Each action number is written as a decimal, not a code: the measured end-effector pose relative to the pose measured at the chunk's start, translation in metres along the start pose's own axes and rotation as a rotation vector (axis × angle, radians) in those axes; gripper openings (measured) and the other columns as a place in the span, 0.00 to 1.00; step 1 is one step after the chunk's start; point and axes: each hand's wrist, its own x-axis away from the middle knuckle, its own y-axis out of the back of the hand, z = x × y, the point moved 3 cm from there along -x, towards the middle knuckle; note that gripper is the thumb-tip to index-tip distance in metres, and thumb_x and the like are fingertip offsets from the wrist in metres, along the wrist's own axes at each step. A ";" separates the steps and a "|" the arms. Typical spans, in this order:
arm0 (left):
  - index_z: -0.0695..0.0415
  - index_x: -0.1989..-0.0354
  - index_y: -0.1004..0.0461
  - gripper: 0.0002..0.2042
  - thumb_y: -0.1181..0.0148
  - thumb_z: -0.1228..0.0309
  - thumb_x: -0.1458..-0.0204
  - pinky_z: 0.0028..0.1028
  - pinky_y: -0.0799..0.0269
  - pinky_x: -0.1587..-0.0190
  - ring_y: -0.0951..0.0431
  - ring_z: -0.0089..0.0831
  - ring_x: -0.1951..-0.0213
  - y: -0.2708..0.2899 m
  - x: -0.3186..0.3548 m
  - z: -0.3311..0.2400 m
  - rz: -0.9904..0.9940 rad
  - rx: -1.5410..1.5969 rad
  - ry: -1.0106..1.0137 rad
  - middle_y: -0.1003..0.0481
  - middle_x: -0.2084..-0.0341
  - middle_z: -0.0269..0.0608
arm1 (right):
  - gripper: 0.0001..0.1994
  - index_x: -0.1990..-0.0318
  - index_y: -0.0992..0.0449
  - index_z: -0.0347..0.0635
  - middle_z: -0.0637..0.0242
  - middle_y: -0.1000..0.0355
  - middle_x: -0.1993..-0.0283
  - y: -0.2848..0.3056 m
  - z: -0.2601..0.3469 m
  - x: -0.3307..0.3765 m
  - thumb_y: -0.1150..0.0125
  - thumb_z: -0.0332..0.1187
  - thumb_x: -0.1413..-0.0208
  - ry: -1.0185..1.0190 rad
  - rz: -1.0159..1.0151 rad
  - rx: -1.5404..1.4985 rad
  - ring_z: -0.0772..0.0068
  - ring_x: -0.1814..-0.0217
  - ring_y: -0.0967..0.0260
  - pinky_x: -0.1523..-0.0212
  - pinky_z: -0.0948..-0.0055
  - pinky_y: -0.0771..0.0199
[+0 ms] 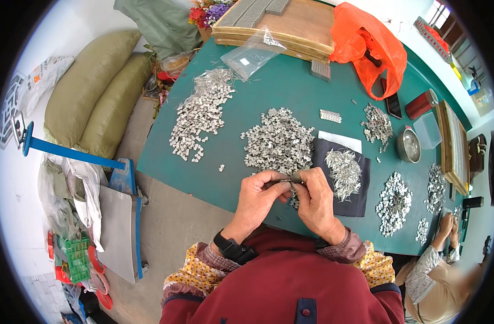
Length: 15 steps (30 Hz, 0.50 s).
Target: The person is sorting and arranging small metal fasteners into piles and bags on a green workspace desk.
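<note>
My left hand (260, 195) and my right hand (315, 201) meet at the near edge of the green table (203, 175). Their fingers are pinched together around a small dark piece (288, 181), mostly hidden by the fingertips. Just beyond them spreads a large pile of small silver metal parts (279, 141). To the right of my right hand, a heap of thin metal pins (344, 174) rests on a dark cloth (360, 208). More small metal parts (195, 124) lie to the left, with loose pins (212, 81) at their far end.
Stacked wooden trays (274, 51), a clear plastic bag (252, 56) and an orange bag (368, 48) are at the back. A metal bowl (408, 144), red can (421, 104) and phone (392, 102) stand right. At far right, another person's hands (447, 227) are at the table.
</note>
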 end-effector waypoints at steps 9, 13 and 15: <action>0.67 0.61 0.24 0.04 0.43 0.81 0.41 0.25 0.21 0.64 0.19 0.26 0.67 -0.013 -0.002 0.001 -0.025 -0.096 -0.041 0.20 0.69 0.42 | 0.11 0.58 0.28 0.35 0.57 0.30 0.65 0.010 -0.009 0.008 0.42 0.17 0.50 0.033 -0.047 -0.001 0.53 0.63 0.33 0.63 0.59 0.33; 0.67 0.60 0.28 0.04 0.48 0.79 0.38 0.29 0.19 0.65 0.17 0.33 0.68 -0.003 0.002 0.007 -0.024 -0.008 0.007 0.20 0.69 0.47 | 0.08 0.61 0.26 0.38 0.61 0.32 0.66 0.019 -0.017 0.010 0.39 0.22 0.50 0.061 0.069 0.190 0.57 0.62 0.37 0.60 0.61 0.40; 0.67 0.59 0.29 0.05 0.48 0.77 0.38 0.31 0.19 0.68 0.17 0.38 0.70 0.005 0.008 0.010 -0.050 0.005 0.041 0.20 0.69 0.53 | 0.07 0.63 0.26 0.39 0.62 0.33 0.67 0.024 -0.021 0.021 0.38 0.22 0.51 0.058 0.110 0.238 0.58 0.63 0.38 0.60 0.62 0.41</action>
